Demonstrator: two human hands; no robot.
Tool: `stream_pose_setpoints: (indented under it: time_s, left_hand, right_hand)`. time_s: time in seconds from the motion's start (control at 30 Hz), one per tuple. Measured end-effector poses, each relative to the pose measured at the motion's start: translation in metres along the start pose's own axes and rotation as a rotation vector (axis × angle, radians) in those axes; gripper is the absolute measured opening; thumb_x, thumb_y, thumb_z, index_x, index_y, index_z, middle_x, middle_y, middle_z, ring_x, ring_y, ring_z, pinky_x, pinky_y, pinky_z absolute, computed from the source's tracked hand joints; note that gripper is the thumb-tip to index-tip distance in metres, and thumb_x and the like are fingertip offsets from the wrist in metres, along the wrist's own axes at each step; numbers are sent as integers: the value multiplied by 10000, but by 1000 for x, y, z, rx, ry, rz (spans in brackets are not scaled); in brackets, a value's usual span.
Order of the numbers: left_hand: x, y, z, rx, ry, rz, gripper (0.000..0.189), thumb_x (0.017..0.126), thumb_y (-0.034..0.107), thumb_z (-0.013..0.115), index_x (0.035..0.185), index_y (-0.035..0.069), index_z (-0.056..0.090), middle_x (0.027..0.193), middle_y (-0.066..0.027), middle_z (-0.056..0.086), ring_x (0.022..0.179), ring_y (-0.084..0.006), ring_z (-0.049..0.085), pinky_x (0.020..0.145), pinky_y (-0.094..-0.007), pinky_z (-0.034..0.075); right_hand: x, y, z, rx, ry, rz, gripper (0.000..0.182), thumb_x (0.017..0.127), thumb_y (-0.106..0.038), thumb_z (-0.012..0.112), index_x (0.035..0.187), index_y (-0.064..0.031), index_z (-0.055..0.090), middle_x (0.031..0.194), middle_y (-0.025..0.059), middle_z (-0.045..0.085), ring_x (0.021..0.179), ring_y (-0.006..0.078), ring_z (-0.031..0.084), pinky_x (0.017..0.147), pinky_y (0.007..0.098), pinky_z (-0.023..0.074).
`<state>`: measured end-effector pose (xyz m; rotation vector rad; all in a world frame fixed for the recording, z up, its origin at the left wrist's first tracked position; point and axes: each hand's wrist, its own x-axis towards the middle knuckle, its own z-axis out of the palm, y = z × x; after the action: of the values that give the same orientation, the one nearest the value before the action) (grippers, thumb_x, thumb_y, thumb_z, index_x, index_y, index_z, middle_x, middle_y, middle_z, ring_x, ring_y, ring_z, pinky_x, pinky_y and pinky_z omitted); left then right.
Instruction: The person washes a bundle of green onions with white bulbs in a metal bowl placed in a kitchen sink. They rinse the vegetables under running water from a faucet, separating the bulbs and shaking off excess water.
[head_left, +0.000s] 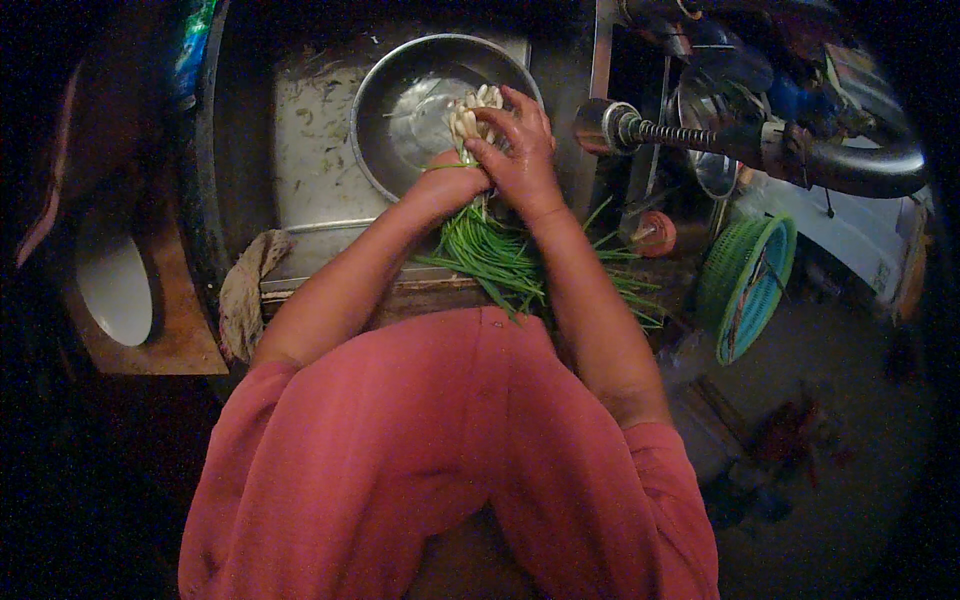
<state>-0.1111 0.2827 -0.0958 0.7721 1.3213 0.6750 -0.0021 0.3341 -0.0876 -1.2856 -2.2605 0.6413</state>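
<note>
A bunch of green onions (491, 244) with white bulbs and long green leaves lies across the near rim of a round metal basin (365, 161). My left hand (454, 184) is closed around the stems just below the bulbs. Over the bulbs, my right hand (525, 146) rests with bent fingers, its fingertips touching them; whether it grips them firmly cannot be told. The bulbs are above the basin, and the leaves spread toward my body, partly behind my right forearm. The basin stands in a metal sink (322, 180) strewn with small plant scraps.
A faucet with a spring-like neck (675, 135) reaches in from the right. A crumpled cloth (251, 292) hangs at the sink's left near edge. Farther left is a white oval dish (116, 289). Green plastic baskets (750, 292) stand at the right, near a round reddish object (654, 234).
</note>
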Motion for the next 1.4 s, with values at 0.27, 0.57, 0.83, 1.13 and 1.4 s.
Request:
stream_pose_setpoints:
  time_s: [0.27,0.57,0.83,1.13,1.4]
  left_hand:
    - [4,-12,0,-99,-113,-38,321,677,225,573,939,40,563,796,-71,591,720,-145,546,637,-278,431]
    - [7,-9,5,111,21,223,383,690,165,548,1045,31,494,928,-79,568,865,-171,521,743,-282,408]
    - [11,-31,12,-95,18,400,369,707,80,508,1070,29,462,997,-76,536,936,-170,491,822,-298,373]
    - [-9,-13,5,372,160,249,413,662,189,572,1028,35,457,906,-199,548,863,-342,526,717,-378,416]
    - [5,-43,5,375,263,409,419,644,260,542,988,46,435,771,-221,550,746,-396,522,646,-450,402]
  right_hand:
    - [11,8,6,548,142,594,225,796,-196,509,891,-3,571,872,91,582,765,154,538,699,260,415]
    - [0,14,4,108,22,-7,385,609,-233,652,959,-104,557,1145,146,412,1050,314,395,856,390,351]
    - [-1,16,7,409,-18,347,283,747,-209,562,929,8,550,921,98,557,836,198,528,747,284,407]
    - [20,21,4,252,243,114,182,765,-192,521,876,-75,605,915,71,551,928,213,480,792,318,372]
    - [31,26,-29,-169,-28,-272,84,615,-102,606,690,-65,594,755,99,550,773,278,504,705,368,416]
